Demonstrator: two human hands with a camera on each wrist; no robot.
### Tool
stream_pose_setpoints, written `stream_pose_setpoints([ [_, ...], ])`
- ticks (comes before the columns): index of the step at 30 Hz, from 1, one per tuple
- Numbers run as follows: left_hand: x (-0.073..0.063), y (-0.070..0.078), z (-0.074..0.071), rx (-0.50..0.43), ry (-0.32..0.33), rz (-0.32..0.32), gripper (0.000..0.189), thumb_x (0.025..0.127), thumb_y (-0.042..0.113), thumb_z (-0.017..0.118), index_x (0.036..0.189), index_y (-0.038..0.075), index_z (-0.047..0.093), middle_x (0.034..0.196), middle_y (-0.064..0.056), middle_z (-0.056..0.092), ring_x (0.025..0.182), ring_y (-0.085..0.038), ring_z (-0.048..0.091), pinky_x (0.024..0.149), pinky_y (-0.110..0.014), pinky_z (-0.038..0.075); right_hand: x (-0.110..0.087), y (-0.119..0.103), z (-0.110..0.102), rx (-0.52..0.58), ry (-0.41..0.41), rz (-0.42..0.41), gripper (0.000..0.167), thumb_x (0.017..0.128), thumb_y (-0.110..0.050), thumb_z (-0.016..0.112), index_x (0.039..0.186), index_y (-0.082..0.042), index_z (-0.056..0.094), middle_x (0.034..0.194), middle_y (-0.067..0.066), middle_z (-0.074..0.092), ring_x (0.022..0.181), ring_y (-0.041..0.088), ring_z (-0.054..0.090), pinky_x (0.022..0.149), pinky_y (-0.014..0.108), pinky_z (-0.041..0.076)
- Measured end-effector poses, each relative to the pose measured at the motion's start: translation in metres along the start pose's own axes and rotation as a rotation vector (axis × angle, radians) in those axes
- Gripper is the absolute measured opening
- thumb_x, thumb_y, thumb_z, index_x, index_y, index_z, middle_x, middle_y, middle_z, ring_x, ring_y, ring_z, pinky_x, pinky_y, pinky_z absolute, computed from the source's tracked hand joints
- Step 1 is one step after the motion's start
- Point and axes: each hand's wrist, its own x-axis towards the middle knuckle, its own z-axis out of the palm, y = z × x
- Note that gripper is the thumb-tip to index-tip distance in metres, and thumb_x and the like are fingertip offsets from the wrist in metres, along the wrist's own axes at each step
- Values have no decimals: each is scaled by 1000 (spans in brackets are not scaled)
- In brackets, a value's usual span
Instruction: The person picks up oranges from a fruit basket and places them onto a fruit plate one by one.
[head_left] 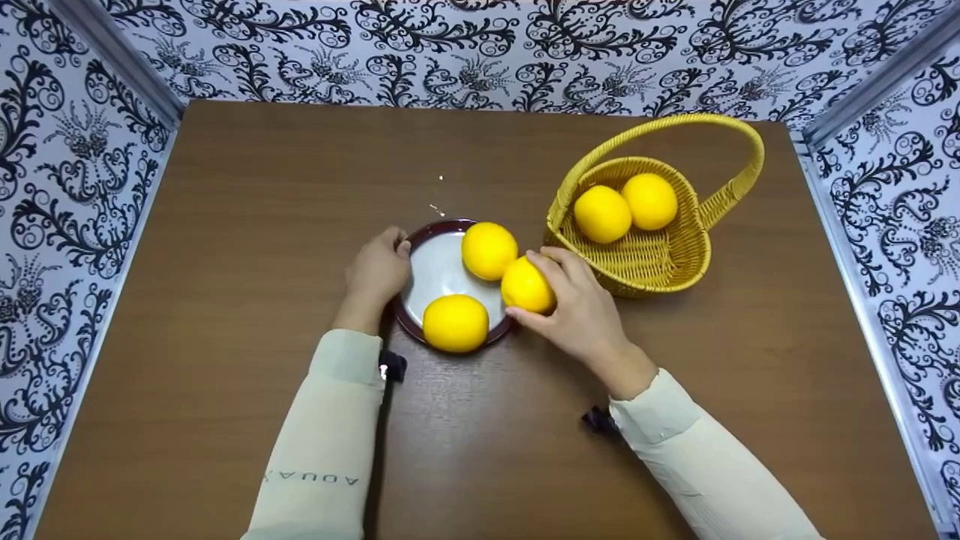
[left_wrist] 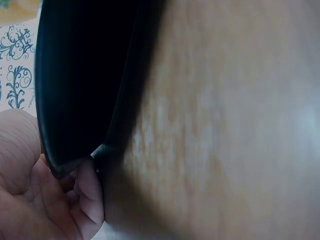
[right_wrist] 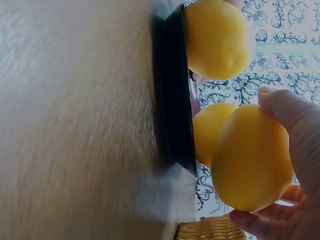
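Note:
With its fingertips and thumb, my right hand (head_left: pixel 581 307) holds a round yellow-orange fruit (head_left: pixel 526 286) at the right rim of a plate. The right wrist view shows this held fruit (right_wrist: pixel 252 159) above rim level. The plate (head_left: pixel 431 270) is white inside with a dark red rim. Two similar fruits lie on it, one at the back right (head_left: pixel 489 250) and one at the front (head_left: pixel 455 323). My left hand (head_left: pixel 379 271) grips the plate's left rim. In the left wrist view its fingers (left_wrist: pixel 89 192) curl under the plate's dark outer side (left_wrist: pixel 85 90).
A yellow wicker basket (head_left: pixel 637 274) with a tall arched handle (head_left: pixel 675 124) stands right of the plate, close to my right hand. Two more fruits (head_left: pixel 602 214) lie inside it. Small white specks (head_left: pixel 437 210) dot the brown table (head_left: pixel 300 180) behind the plate. Patterned walls (head_left: pixel 480 60) enclose the table.

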Motion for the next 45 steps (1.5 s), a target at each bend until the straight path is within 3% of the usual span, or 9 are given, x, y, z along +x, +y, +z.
stream_pose_setpoints([
  [8,0,0,0,-10,-6,-5,25,110,34,44,121,17,59,116,-13,67,105,-35,60,93,-53,45,1,-4,7,-12,-16,-35,78,81,-54,85,144,-15,59,141,12,58,127,32,58,90,54,59],
  [16,0,-2,0,-16,7,-4,30,109,34,45,130,19,60,127,-11,69,119,-35,64,100,-57,46,2,-5,15,-30,-57,-58,78,83,-56,83,145,-18,57,143,11,57,128,32,58,86,54,59],
  [28,1,-1,0,-10,6,-1,26,110,34,45,124,19,60,118,-11,70,108,-34,63,95,-54,46,5,-6,19,-11,-128,-90,77,85,-51,83,148,-15,56,150,12,53,138,33,52,97,53,56],
  [36,2,-2,2,-2,10,-5,24,109,34,45,122,19,60,116,-11,69,108,-35,63,95,-55,46,5,-6,22,-2,-145,-101,74,88,-49,81,149,-15,56,153,12,51,139,31,52,89,52,59],
  [45,2,-2,1,-14,4,14,24,109,33,46,120,17,60,117,-12,69,107,-35,63,93,-53,47,4,-6,20,-7,-137,-102,73,87,-48,83,147,-15,57,151,12,52,137,31,53,90,51,59],
])
